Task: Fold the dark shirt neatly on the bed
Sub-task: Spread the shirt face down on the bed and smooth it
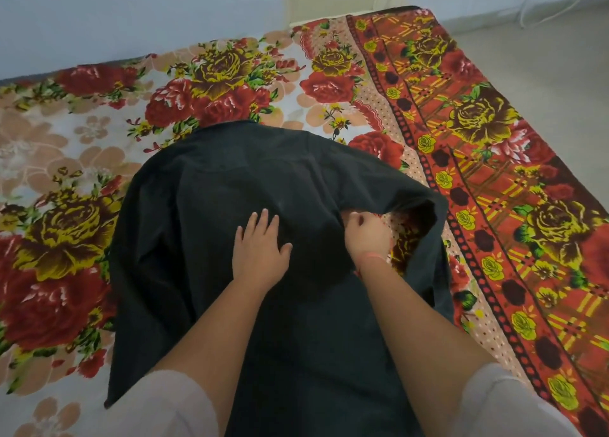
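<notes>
The dark shirt (211,212) lies spread over the middle of the bed (99,133), which wears a floral red and cream sheet. My left hand (260,248) rests flat on the cloth near its centre, fingers apart. Just to its right, my right hand (365,230) is closed on the shirt's right edge and holds that side lifted, so a fold of fabric arches above the sheet. The shirt's near end runs out of view under my arms.
A pale wall (131,11) borders the bed's far side. Bare floor (543,57) lies to the right of the bed, with a white cable hanging at the far right corner. The sheet's red patterned border (494,179) runs along the right edge.
</notes>
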